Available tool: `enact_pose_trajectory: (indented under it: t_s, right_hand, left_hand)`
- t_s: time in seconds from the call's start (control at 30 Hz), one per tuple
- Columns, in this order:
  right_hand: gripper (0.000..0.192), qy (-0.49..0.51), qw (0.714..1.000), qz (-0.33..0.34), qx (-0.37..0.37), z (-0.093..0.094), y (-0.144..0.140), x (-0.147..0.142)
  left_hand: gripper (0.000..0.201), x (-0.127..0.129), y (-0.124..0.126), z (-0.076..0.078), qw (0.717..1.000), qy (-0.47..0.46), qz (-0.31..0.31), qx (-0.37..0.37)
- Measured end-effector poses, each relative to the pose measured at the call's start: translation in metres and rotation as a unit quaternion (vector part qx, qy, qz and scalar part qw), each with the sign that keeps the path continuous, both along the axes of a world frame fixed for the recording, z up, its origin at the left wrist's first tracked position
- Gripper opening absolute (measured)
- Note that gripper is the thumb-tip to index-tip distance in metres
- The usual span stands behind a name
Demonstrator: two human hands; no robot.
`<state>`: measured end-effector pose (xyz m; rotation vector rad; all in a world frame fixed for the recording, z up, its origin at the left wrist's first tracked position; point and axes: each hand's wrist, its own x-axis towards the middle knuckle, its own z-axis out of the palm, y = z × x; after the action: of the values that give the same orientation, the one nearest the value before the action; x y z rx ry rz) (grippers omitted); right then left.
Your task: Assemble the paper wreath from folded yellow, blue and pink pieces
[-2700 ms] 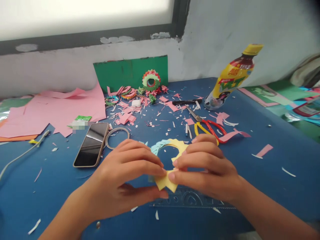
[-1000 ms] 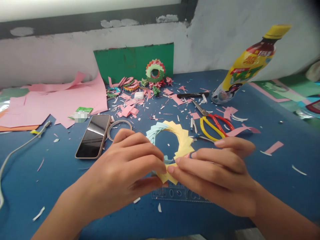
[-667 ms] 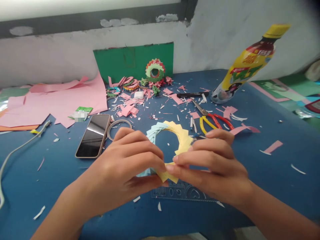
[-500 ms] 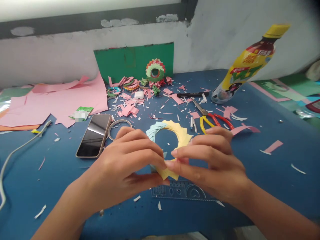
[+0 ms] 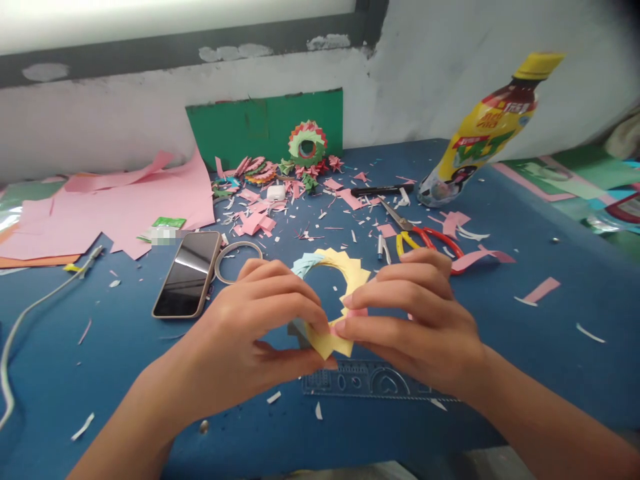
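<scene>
Between my hands is a folded paper ring [image 5: 350,267] of overlapping pointed pieces, mostly yellow, with light blue at its upper left. My left hand [image 5: 270,320] pinches its near left side between thumb and fingers. On the near right side my right hand [image 5: 415,313] grips the ring, with a bit of pink paper [image 5: 357,312] at its fingertips. Part of the ring is hidden behind my fingers. Below it a clear plastic ruler [image 5: 370,380] with cut-out shapes lies flat on the blue table [image 5: 260,440].
Left of my hands are a phone [image 5: 187,275] and a tape roll [image 5: 239,261]. Scissors [image 5: 425,240], a black pen [image 5: 383,190] and a yellow drink bottle [image 5: 483,133] lie or stand to the right. Pink sheets [image 5: 135,200], paper scraps and a finished-looking paper ring [image 5: 307,143] are farther back.
The ring has turned and tilted slightly in my hands, showing less blue at its upper left. My right hand has shifted a little to the left. The view has moved slightly.
</scene>
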<state>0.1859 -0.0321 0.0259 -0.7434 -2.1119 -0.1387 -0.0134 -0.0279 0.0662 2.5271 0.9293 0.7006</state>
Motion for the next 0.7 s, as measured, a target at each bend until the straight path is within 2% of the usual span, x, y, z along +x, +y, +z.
enact_pose_trajectory:
  t_s: [0.27, 0.5, 0.7]
  right_hand:
    - [0.017, 0.039, 0.998, 0.031, -0.044, 0.0027, 0.0025, 0.0001]
    - [0.016, 0.05, 0.996, 0.038, -0.064, 0.0009, 0.0049, 0.0001]
    - [0.012, 0.041, 0.997, 0.04, -0.053, -0.0015, 0.0078, 0.0004]
  left_hand:
    - [0.017, -0.0004, 0.0018, -0.0031, 0.998, -0.057, -0.006, -0.02]
    - [0.02, -0.0004, 0.003, -0.008, 0.993, -0.094, -0.005, -0.075]
    - [0.02, 0.0013, 0.0026, -0.0061, 0.995, -0.057, -0.002, -0.08]
